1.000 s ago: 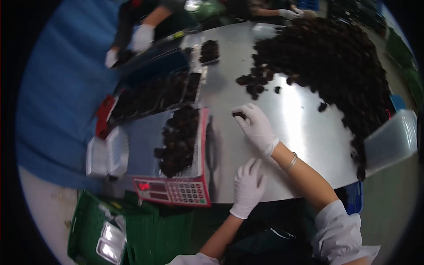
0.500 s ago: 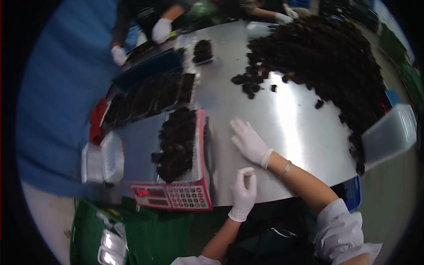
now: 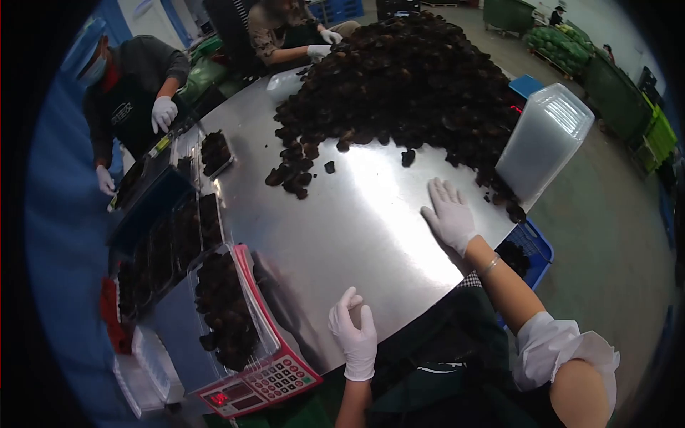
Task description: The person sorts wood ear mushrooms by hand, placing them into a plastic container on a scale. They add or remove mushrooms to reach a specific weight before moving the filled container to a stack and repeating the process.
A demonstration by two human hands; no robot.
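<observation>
My right hand (image 3: 452,217), in a white glove, lies over the metal table (image 3: 314,235) with its fingers spread and nothing in it. It is just in front of the large heap of dark pieces (image 3: 414,78). Near the table's front edge is my left hand (image 3: 354,334), gloved too, its fingers bent but apart and empty. To its left, a filled clear tray (image 3: 227,307) of dark pieces rests on the red and white scale (image 3: 260,385).
A tall stack of clear trays (image 3: 546,143) stands at the table's right corner, above a blue crate (image 3: 539,257). Filled trays (image 3: 168,250) line the left side, with empty trays (image 3: 146,371) nearer. Two gloved co-workers (image 3: 143,93) are across the table.
The view has swung to the right. My right hand has moved right and away from me, closer to the heap and the tray stack. My left hand's fingers look more spread.
</observation>
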